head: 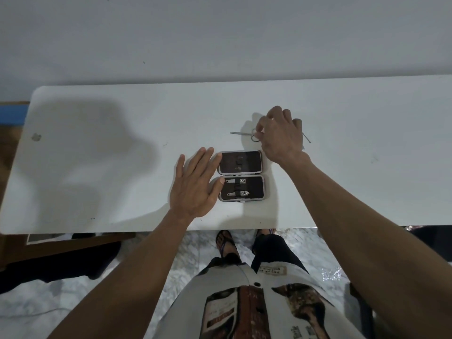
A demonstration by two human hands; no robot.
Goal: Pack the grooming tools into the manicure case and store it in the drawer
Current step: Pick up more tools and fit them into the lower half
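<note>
The small dark-lined manicure case with a silver rim (241,176) lies open flat on the white tabletop (97,167), two metal clippers (238,187) strapped in its near half. The left hand (195,184) rests spread and empty against the case's left edge, steadying it. The right hand (278,133) pinches down on thin steel scissors (244,134) just beyond the case. Best to lift them by the loops, blades together, and slide them under the far half's strap. No drawer shows.
</note>
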